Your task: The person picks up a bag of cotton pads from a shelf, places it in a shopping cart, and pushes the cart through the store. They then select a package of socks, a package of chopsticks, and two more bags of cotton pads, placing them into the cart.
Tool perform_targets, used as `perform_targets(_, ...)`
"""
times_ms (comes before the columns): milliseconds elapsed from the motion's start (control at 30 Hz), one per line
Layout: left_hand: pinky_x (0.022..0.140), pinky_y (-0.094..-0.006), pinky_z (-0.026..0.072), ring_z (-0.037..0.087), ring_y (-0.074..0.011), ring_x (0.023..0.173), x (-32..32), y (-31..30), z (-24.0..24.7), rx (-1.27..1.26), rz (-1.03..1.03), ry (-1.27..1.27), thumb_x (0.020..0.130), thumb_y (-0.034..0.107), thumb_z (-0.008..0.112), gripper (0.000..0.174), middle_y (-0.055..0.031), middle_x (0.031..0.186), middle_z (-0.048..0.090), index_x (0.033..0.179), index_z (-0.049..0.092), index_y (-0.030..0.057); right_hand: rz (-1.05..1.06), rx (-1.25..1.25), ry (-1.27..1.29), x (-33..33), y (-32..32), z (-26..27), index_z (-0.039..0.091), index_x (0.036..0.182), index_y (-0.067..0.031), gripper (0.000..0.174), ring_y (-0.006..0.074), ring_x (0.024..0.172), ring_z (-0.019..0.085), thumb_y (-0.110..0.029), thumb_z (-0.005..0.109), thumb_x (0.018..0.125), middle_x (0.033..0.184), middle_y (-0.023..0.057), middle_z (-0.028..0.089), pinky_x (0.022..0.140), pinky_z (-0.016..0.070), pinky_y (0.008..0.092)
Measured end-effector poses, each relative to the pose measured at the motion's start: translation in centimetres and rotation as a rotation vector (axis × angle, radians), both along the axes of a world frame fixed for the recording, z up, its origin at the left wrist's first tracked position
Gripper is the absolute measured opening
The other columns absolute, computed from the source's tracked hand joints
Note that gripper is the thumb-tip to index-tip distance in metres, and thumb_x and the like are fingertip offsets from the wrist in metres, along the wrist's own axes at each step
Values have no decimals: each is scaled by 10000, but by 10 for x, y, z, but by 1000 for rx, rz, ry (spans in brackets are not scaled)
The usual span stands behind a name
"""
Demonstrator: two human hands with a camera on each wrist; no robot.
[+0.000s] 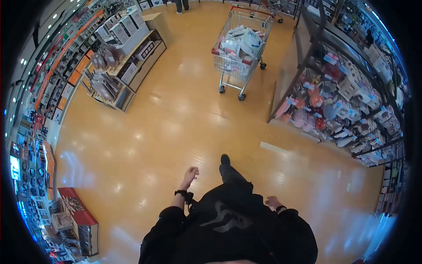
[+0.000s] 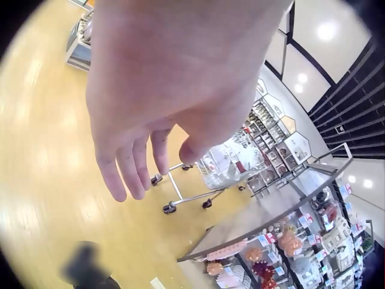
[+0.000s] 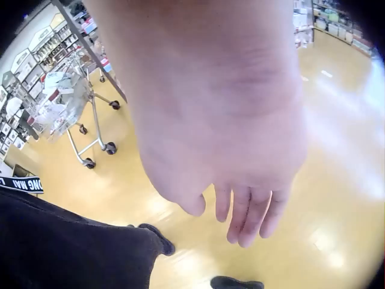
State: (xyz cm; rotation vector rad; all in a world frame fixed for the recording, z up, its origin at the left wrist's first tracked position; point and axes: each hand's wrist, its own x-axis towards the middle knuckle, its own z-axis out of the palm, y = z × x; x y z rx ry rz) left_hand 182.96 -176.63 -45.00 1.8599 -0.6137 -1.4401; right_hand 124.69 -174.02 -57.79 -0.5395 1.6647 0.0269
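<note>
Both hands hang free in the head view, one on each side of the person's dark-clothed body. The left hand [image 1: 190, 177] is held forward of the body, its fingers loosely bent with nothing in them, as the left wrist view also shows. Lower down, the right hand [image 1: 273, 202] is beside the hip; in the right wrist view its relaxed fingers [image 3: 255, 217] point down over the floor, holding nothing. Ahead stands a shopping cart [image 1: 239, 66] loaded with white plastic bags [image 1: 251, 42], well out of reach of both hands.
A low wooden display shelf [image 1: 145, 66] with boxes stands ahead on the left. On the right is a rack [image 1: 334, 103] of hanging goods. A red-topped display [image 1: 79, 207] sits at lower left. Shiny yellow floor [image 1: 176, 119] lies between them. Another person's legs [image 1: 181, 6] show far ahead.
</note>
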Motion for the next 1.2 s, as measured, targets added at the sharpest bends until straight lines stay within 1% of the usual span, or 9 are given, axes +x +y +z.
perform_targets(100, 693, -348, 535, 648, -205, 898, 48, 15, -42, 163, 179, 161, 945, 325, 532, 366, -94, 1004, 652, 1172, 574, 41, 42, -272, -102, 81, -147, -15, 654, 982, -24, 252, 222, 665, 664, -245, 585, 882, 797, 110, 689, 572, 524, 362)
perform_targets(200, 790, -410, 550, 653, -270, 983, 81, 30, -35, 311, 389, 214, 959, 312, 472, 402, -144, 1082, 653, 1239, 534, 32, 701, -586, 31, 180, -302, -49, 694, 873, -46, 306, 348, 676, 631, -307, 583, 757, 765, 195, 667, 588, 471, 459)
perform_targets(333, 789, -505, 505, 632, -334, 1024, 122, 68, -117, 460, 616, 670, 906, 341, 515, 435, -167, 1043, 680, 1202, 581, 29, 575, -777, -49, 366, -470, 24, 635, 937, -16, 292, 224, 679, 570, -273, 500, 908, 780, 142, 641, 608, 438, 395)
perform_targets(367, 789, -505, 505, 632, -334, 1024, 119, 142, -121, 465, 619, 675, 906, 341, 515, 435, -167, 1043, 680, 1202, 581, 29, 660, -799, -113, 416, -498, 117, 640, 966, -14, 272, 208, 710, 583, -259, 534, 914, 806, 117, 652, 639, 461, 368)
perform_targets(567, 757, -474, 526, 643, -335, 920, 240, 72, -113, 370, 16, 57, 907, 353, 514, 400, -142, 976, 687, 1149, 592, 44, 778, -1009, -308, 599, -626, 111, 630, 1036, -10, 252, 264, 857, 656, -214, 591, 893, 954, 140, 687, 769, 520, 380)
perform_targets(700, 736, -453, 541, 651, -335, 850, 355, -151, -107, 241, -431, -282, 908, 362, 513, 380, -125, 931, 692, 1115, 600, 54, 875, -1159, -101, 616, -689, 56, 498, 1280, -33, 442, 297, 960, 643, -186, 590, 876, 1176, 210, 616, 816, 517, 392)
perform_targets(767, 710, -425, 557, 649, -281, 799, 427, -258, -156, 321, 441, 410, 921, 366, 500, 376, -94, 931, 678, 1149, 576, 77, 732, -1463, 63, 628, -726, 52, 433, 1357, -41, 531, 295, 989, 629, -169, 592, 867, 1229, 224, 580, 836, 509, 384)
perform_targets(833, 685, -320, 541, 644, -219, 869, 474, -378, -95, 216, 445, 284, 937, 291, 457, 358, -125, 1001, 652, 1156, 571, 31, 522, -990, 114, 631, -742, 83, 331, 1427, -43, 623, 299, 1055, 596, -114, 576, 858, 1260, 224, 533, 879, 483, 382)
perform_targets(1200, 802, -377, 537, 644, -226, 995, 592, -826, -5, -80, -75, 44, 972, 327, 503, 363, -107, 1081, 645, 1211, 553, 58, 93, -1181, 236, 697, -938, 92, 329, 1401, -23, 612, 374, 1112, 526, -58, 559, 834, 1242, 234, 498, 947, 437, 436)
